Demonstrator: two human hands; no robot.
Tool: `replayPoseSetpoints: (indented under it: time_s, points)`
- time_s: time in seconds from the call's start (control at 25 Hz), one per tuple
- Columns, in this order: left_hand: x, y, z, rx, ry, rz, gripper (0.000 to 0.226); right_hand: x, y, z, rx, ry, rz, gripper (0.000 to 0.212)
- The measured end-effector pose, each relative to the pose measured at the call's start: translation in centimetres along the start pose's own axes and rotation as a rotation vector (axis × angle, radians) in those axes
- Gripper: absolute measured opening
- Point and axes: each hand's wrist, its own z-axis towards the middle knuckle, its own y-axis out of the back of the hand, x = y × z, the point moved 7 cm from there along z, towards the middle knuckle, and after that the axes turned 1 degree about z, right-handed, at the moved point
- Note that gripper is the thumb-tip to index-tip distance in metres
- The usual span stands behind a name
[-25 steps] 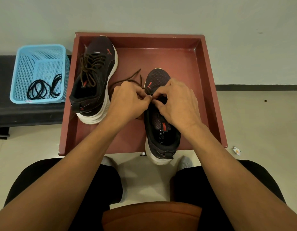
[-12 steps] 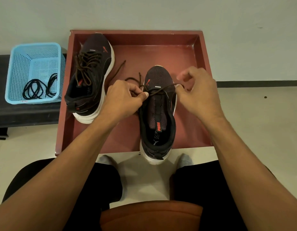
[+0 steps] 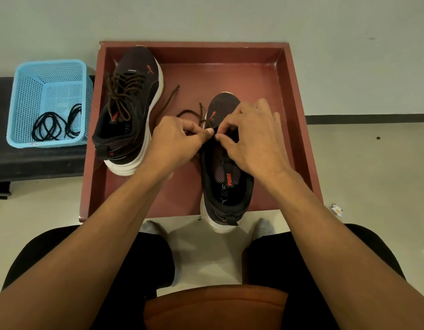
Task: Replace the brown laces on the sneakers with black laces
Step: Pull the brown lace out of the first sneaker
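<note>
The left hand (image 3: 180,139) and the right hand (image 3: 254,139) are close together, with their fingertips almost touching. Both are curled and pinch the same brown lace (image 3: 189,112) between thumb and finger. They hold it over the front part of the near sneaker (image 3: 227,186), close to its toe.

The loose part of that lace runs away from the left hand and lies in a loop on the floor of the red tray (image 3: 299,110), near the middle.

The near sneaker stands in the right half of the tray. Its toe points to the tray's far wall and its white heel sticks out over the tray's near edge.

The other sneaker (image 3: 134,129) stands in the tray's far left corner, tilted a little. A second brown lace (image 3: 125,91) is threaded through it and sits loose on top.

Left of the tray, just beside it, is a blue basket (image 3: 49,75) on a black bench (image 3: 39,160). The black laces (image 3: 56,126) lie in a small pile inside the basket.
</note>
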Motion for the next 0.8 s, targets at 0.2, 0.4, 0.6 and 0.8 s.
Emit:
replayPoseSetpoints:
  time_s: [0.2,0.4,0.6,0.8]
  points:
    - [0.6,-0.4,0.3,-0.005,0.028,-0.039,0.022,-5.5,1.5,0.4,-0.034,-0.223,0.165,0.015]
    - [0.5,-0.6,0.2,-0.007,-0.006,-0.005,0.022,-7.8,1.8,0.0,-0.078,-0.349,0.093,0.011]
    - [-0.1,-0.4,0.0,-0.029,-0.056,-0.001,0.016,-2.7,2.1,0.1,-0.111,-0.015,0.193,0.019]
    - [-0.3,-0.5,-0.1,-0.011,-0.087,-0.007,0.021,-0.2,0.2,0.1,-0.016,0.02,0.095,0.021]
